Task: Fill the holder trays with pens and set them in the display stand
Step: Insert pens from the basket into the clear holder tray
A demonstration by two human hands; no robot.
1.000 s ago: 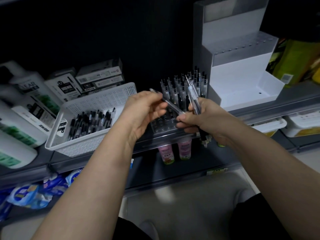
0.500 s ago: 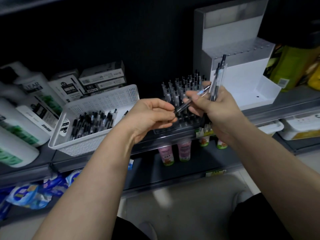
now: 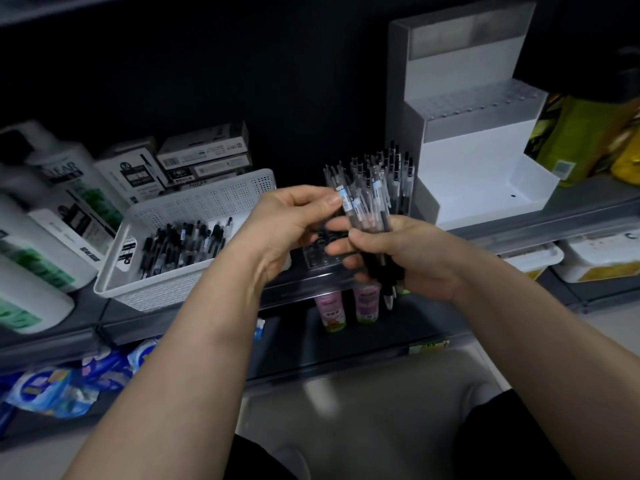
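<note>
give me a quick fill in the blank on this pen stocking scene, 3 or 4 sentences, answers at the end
1. The right hand grips a bundle of ____.
2. Loose pens lie in the white perforated ____ on the shelf's left side.
3. The white display stand sits to the ____ of the holder tray.
4. The left hand pinches one pen with thumb and ____.

Missing words: pens; basket; right; forefinger
</note>
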